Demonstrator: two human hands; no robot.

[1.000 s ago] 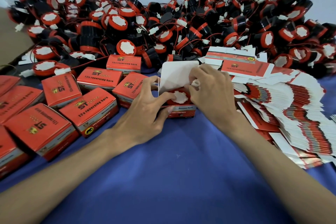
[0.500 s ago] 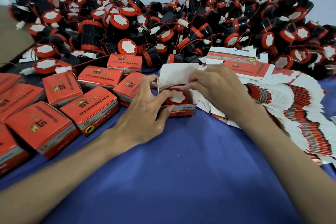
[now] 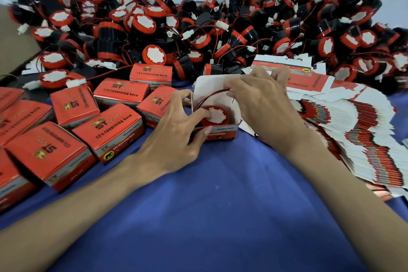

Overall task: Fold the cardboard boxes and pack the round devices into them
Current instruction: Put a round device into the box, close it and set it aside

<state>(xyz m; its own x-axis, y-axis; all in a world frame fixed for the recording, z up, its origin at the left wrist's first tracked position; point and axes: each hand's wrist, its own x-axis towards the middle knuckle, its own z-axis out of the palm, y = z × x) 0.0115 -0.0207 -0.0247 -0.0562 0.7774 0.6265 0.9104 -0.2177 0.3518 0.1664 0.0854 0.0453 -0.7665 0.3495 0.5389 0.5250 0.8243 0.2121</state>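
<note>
An open red and white cardboard box (image 3: 223, 133) stands on the blue cloth at the centre, its white lid flap (image 3: 212, 86) upright. Inside sits a round device (image 3: 217, 115) with a red rim and white face. My left hand (image 3: 174, 132) grips the box's left front corner, one finger pressing the device's rim and the thumb on the front wall. My right hand (image 3: 262, 99) is over the box's right side, its fingers curled round the device's red and black wire (image 3: 212, 96), which arcs over the box.
Several closed red boxes (image 3: 110, 130) lie to the left. A fanned stack of flat unfolded boxes (image 3: 353, 130) lies to the right. A big heap of round red and black devices (image 3: 220, 28) with wires fills the back. A brown carton edge (image 3: 13, 35) is at far left.
The right hand has lifted off the device and now holds its wire above the box. The left hand's finger has moved onto the device's rim. The lid flap stays upright.
</note>
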